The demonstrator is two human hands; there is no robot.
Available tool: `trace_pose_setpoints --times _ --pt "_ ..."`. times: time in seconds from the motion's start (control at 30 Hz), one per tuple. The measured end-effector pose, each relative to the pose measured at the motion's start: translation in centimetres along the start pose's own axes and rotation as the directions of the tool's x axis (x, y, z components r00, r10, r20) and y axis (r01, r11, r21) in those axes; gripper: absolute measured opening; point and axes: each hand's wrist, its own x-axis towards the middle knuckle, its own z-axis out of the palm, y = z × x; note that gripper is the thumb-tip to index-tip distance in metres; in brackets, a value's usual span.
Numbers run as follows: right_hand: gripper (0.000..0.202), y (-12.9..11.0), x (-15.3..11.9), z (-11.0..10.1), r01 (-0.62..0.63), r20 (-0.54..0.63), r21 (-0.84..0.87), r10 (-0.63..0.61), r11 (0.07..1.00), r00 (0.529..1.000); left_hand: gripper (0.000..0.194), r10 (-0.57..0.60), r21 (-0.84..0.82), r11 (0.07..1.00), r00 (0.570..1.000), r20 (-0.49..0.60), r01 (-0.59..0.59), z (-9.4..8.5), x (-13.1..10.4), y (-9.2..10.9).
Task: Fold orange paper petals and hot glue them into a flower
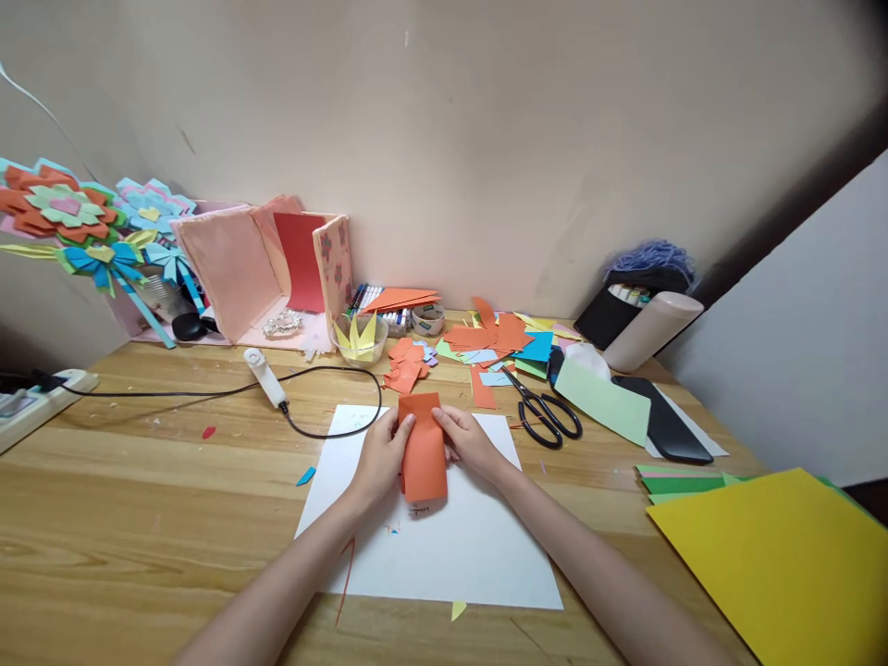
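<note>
Orange paper (425, 462) is held up between both hands: the left hand (378, 458) has its grip pinched on the left edge, thumb in front, and the right hand (472, 444) has its grip pinched on the upper right edge; the fingers behind are mostly hidden. The paper looks folded, though I cannot count the layers. Should the thumbs press unevenly, those layers could slip and leave a crooked crease; squeezing too hard might buckle it.

Beneath it, the white sheet (478, 546) lies on the desk (173, 518), and a brushing forearm could drag it askew, along with the thin orange sliver (347, 573). Near the left hand, the black cable (208, 394) loops over the sheet's upper left corner; snagging it could tug the white device (264, 377). Beyond the right hand, scissors (545, 416) lie with blades pointing towards the scraps (489, 335), so a careless reach might meet the tips. Many scraps share the orange colour, so a piece laid among them could get mixed up.
</note>
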Motion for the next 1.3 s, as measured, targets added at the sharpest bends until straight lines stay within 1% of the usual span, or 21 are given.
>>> trace_pose_setpoints --times 0.1,0.27,0.47,0.6,0.67,0.8,0.9,1.0,1.1,1.3 --pt "0.035 -0.18 -0.36 0.31 0.007 -0.003 -0.021 -0.008 1.0 1.0 0.031 -0.029 -0.09 0.996 1.0 0.011 0.03 0.03 -0.01 0.05" --pt "0.035 -0.41 -0.96 0.8 0.015 0.022 -0.024 -0.014 1.0 1.0 0.035 -0.079 -0.125 0.989 0.997 -0.006 0.077 0.11 0.06 0.25" --pt "0.035 -0.39 -0.92 0.83 0.023 -0.064 -0.053 -0.027 0.998 0.998 0.032 -0.075 -0.132 0.988 0.997 0.007 0.075 0.17 0.05 -0.22" --pt "0.035 -0.34 -0.75 0.68 0.049 -0.108 -0.112 -0.062 0.992 0.992 0.029 -0.057 -0.166 0.985 0.998 -0.033 0.051 0.22 0.08 -0.39" --pt "0.035 -0.3 -0.72 0.63 0.051 -0.122 -0.127 -0.067 0.991 0.99 0.031 -0.092 -0.208 0.975 0.995 -0.047 0.08 0.18 0.16 -0.3" --pt "0.036 -0.27 -0.74 0.57 0.055 -0.109 -0.143 -0.071 0.988 0.991 0.036 -0.24 -0.312 0.926 0.97 -0.05 0.213 -0.11 0.41 0.01" --pt "0.036 -0.3 -0.77 0.57 0.056 -0.099 -0.156 -0.072 0.986 0.993 0.036 -0.273 -0.369 0.9 0.96 -0.058 0.234 -0.27 0.52 0.09" --pt "0.035 -0.44 -0.82 0.6 0.05 -0.11 -0.155 -0.067 0.987 0.992 0.037 -0.286 -0.365 0.901 0.954 -0.09 0.235 -0.24 0.55 0.0" --pt "0.035 -0.64 -0.87 0.64 0.049 -0.12 -0.141 -0.066 0.989 0.991 0.038 -0.29 -0.32 0.917 0.95 -0.12 0.239 -0.1 0.53 -0.14" --pt "0.033 -0.38 -0.79 0.65 0.046 -0.122 -0.117 -0.06 0.992 0.991 0.037 -0.298 -0.266 0.93 0.944 -0.14 0.254 0.15 0.38 0.1"
